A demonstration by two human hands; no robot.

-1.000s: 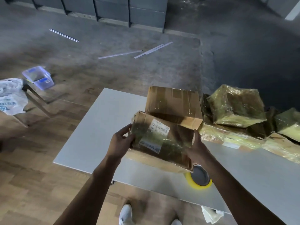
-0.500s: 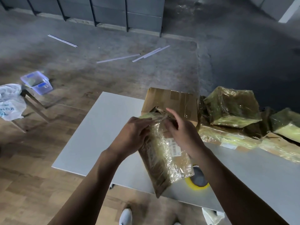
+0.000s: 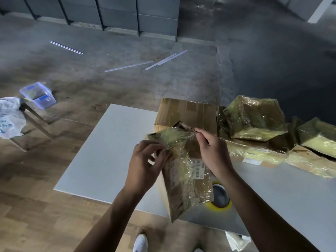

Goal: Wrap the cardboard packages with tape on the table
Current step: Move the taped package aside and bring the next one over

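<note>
- White shoe (image 3: 140, 242) at the bottom edge of the frame, on the wooden floor (image 3: 36, 215).
- A yellow-rimmed tape roll (image 3: 223, 208) lies flat on the grey counter (image 3: 109, 151) at lower centre. It is partly hidden behind the held package.
- The held package (image 3: 183, 179) is cardboard under crinkled clear tape and carries a printed label. It stands on end mid-frame, with its lower corner showing over the counter's near edge.
- The left hand (image 3: 145, 160) has its fingers curled, pinching the wrap at the package's upper left corner.
- The right hand (image 3: 212, 151) pinches the wrap at the package's top between thumb and forefinger.
- Just behind, a brown cardboard box (image 3: 187, 113) sits on the counter.
- Wrapped packages (image 3: 254, 120) are heaped along the counter from right of centre to the right edge of the frame.
- At upper left, a clear plastic tub (image 3: 38, 94) is near a white bag (image 3: 10, 117).
- Pale strips (image 3: 163, 60) lie on the grey floor at upper centre.
</note>
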